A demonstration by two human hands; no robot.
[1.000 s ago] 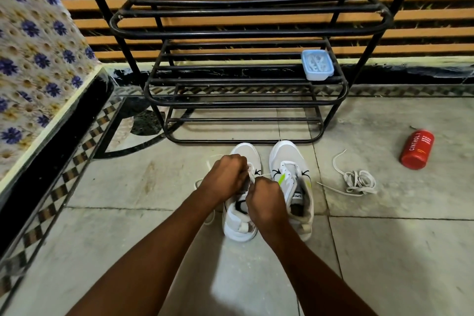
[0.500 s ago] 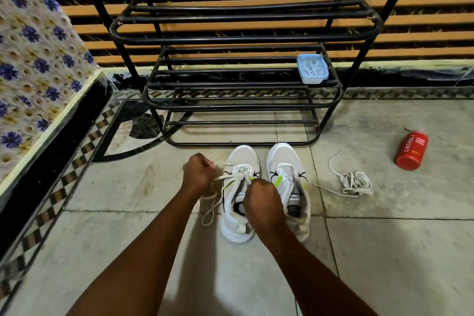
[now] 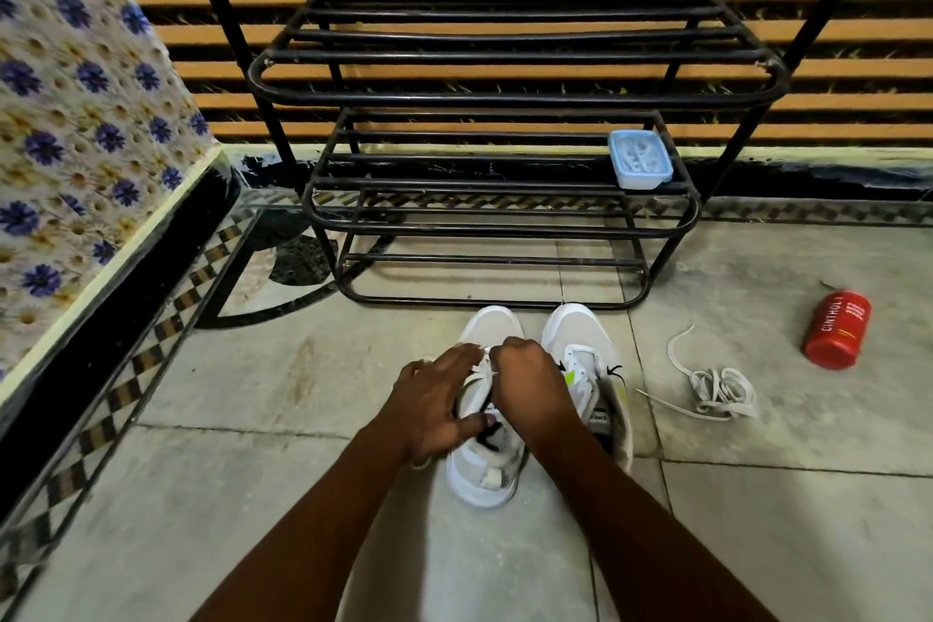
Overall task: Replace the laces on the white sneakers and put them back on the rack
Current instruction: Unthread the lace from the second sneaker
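Rack [image 3: 505, 81], upper centre: no shoes on it yet. Left sneaker [image 3: 484, 475] and right sneaker [image 3: 575, 333] sit on the floor [image 3: 252, 394] at lower centre, just in front of it.

Change: half a second ago the left hand [image 3: 434, 399] was out to the left, pulling slack. Now it's back over the left sneaker, fingers spread on it. Right hand [image 3: 530, 384] stayed put, curled, pinching the new lace [image 3: 483, 366] near the upper eyelets.

My read: pull done, next crossing or knot starting. Old lace [image 3: 717, 389] is heaped well off to the right.
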